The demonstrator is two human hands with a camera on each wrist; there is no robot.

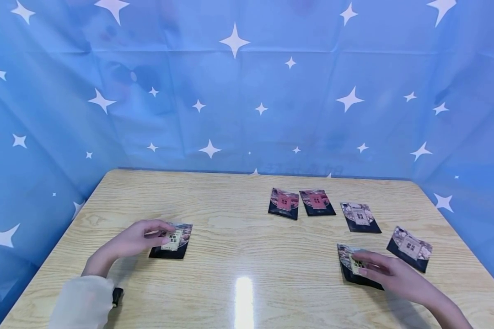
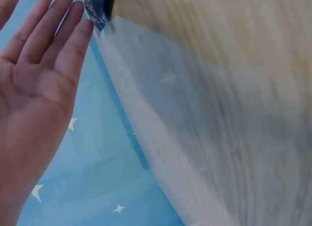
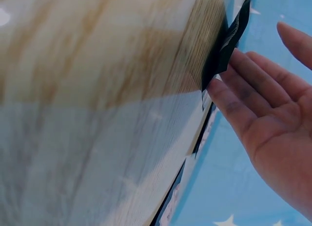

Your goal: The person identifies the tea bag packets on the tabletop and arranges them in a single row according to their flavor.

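Wooden table [image 1: 247, 256] — blue starred cloth [image 1: 247, 91] behind.

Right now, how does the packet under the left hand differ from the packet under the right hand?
The left-hand packet lies on the table's left side, alone; the right-hand packet lies at the right, near four other packets. The left hand covers only the left-hand packet's near-left edge; the right hand covers the right-hand packet's right part. Both are dark with a pale label, flat on the table.

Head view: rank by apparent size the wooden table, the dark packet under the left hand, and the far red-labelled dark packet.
1. Wooden table.
2. Dark packet under the left hand.
3. Far red-labelled dark packet, slightly smaller, though that may only be distance.
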